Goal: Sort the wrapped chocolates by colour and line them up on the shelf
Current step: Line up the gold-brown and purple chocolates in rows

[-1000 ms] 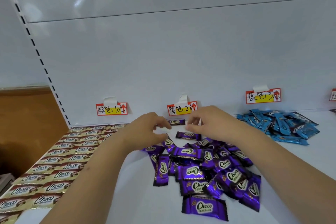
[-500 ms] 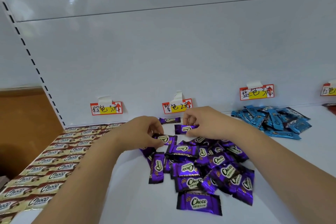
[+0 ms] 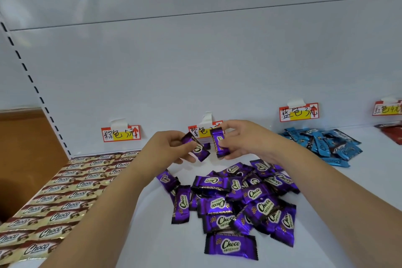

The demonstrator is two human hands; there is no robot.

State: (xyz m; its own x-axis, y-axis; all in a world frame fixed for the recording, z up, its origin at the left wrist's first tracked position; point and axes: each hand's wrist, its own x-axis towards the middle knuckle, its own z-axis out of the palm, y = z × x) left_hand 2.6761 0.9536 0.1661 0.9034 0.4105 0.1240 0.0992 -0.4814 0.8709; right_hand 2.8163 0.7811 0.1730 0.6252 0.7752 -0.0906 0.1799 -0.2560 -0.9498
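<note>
A loose heap of purple wrapped chocolates [image 3: 235, 200] lies on the white shelf [image 3: 152, 235] in front of me. My left hand [image 3: 167, 148] pinches one purple chocolate [image 3: 196, 147], held tilted above the shelf. My right hand [image 3: 241, 139] grips a second purple chocolate [image 3: 219, 142], held almost upright beside the first. Both sit in front of the purple price tag [image 3: 203, 130]. Another purple chocolate [image 3: 206, 145] lies by the back wall, mostly hidden behind the held ones.
Brown-and-cream chocolates [image 3: 63, 198] lie in neat rows at the left under their tag [image 3: 120, 134]. A pile of blue chocolates [image 3: 322, 143] sits at the right below a blue tag [image 3: 299, 112]. Red wrappers [image 3: 391, 132] show at the far right edge.
Both hands have lifted off the shelf, each with a purple chocolate, and hold them up in front of the purple tag. The view has moved closer.
</note>
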